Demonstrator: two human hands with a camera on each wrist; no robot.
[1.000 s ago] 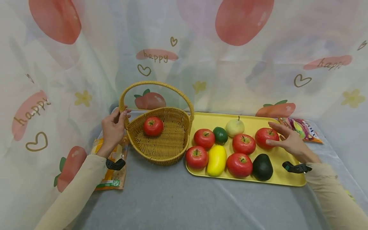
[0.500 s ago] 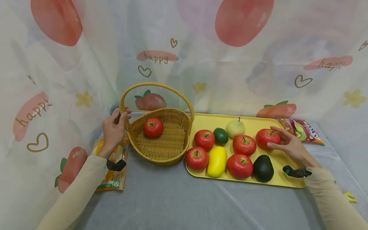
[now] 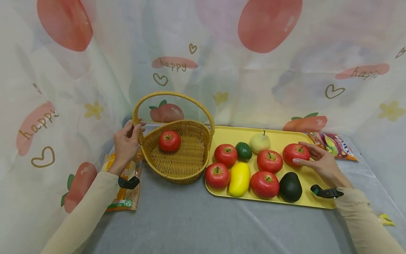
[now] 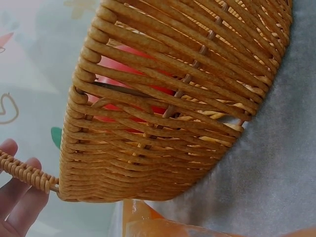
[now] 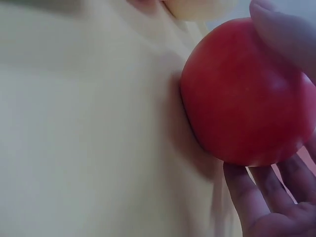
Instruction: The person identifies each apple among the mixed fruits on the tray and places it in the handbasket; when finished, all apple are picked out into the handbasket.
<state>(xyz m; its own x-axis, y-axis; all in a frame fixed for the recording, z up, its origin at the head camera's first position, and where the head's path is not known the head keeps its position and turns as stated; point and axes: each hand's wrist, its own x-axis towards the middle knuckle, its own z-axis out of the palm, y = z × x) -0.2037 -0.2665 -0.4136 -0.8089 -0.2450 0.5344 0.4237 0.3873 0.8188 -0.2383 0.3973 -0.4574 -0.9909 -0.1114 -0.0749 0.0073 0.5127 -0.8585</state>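
Note:
My left hand (image 3: 126, 141) holds the left end of the handle (image 3: 172, 93) of a wicker basket (image 3: 177, 173), its fingers around the cane in the left wrist view. Inside the basket sits one red apple (image 3: 170, 141). On the right, my right hand (image 3: 323, 164) grips another red apple (image 3: 295, 154) at the right part of a yellow tray (image 3: 311, 197). The right wrist view has the thumb on one side of this apple (image 5: 242, 94) and several fingers on the other. The apple appears to rest on the tray.
Several more red apples (image 3: 264, 184), a yellow mango (image 3: 239, 179), a dark avocado (image 3: 290, 187), a small green lime (image 3: 244, 151) and a pale pear (image 3: 260, 142) lie on the tray. Snack bags lie behind the tray (image 3: 337, 146) and left of the basket (image 3: 125, 197).
My right hand's fingers have come down and closed in around the rightmost apple. The left hand keeps its hold on the basket handle, and the basket stays in place.

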